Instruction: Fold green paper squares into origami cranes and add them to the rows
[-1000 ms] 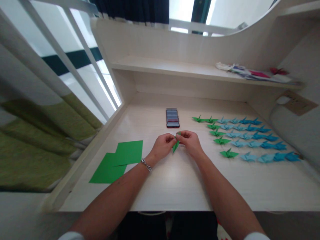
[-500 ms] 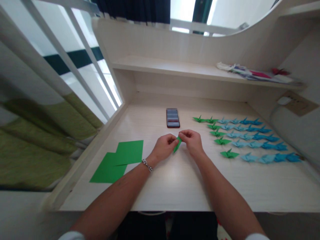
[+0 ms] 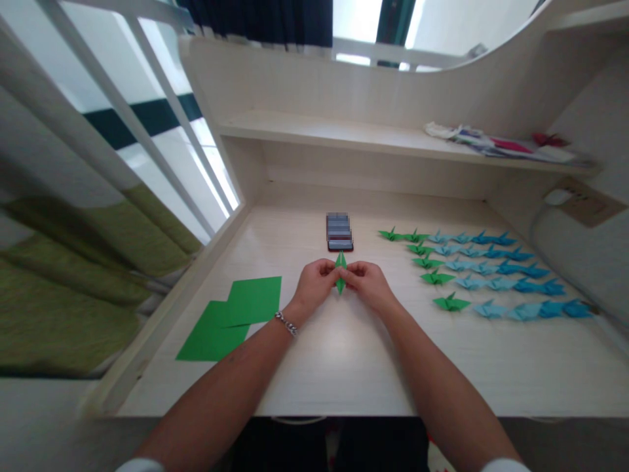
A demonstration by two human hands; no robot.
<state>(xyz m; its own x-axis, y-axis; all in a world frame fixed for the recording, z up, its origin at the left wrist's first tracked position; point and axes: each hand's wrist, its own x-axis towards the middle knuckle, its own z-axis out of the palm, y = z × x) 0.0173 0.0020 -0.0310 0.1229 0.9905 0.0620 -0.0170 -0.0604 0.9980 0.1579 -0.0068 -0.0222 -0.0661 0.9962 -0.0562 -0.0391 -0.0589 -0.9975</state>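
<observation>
A small folded green paper piece (image 3: 339, 271) stands upright between my hands above the middle of the desk (image 3: 344, 354). My left hand (image 3: 316, 284) pinches its left side and my right hand (image 3: 367, 284) pinches its right side, fingertips almost meeting. A bracelet sits on my left wrist. Flat green paper sheets (image 3: 230, 316) lie to the left of my left forearm.
A phone (image 3: 339, 232) lies just beyond my hands. Rows of green paper cranes (image 3: 432, 276) and blue paper cranes (image 3: 511, 283) cover the desk's right side. A shelf (image 3: 344, 134) above holds papers (image 3: 491, 143) at its right end. Window rails run along the left.
The green piece has turned from slanted to upright. Both hands have closed in on it from either side and moved slightly left.
</observation>
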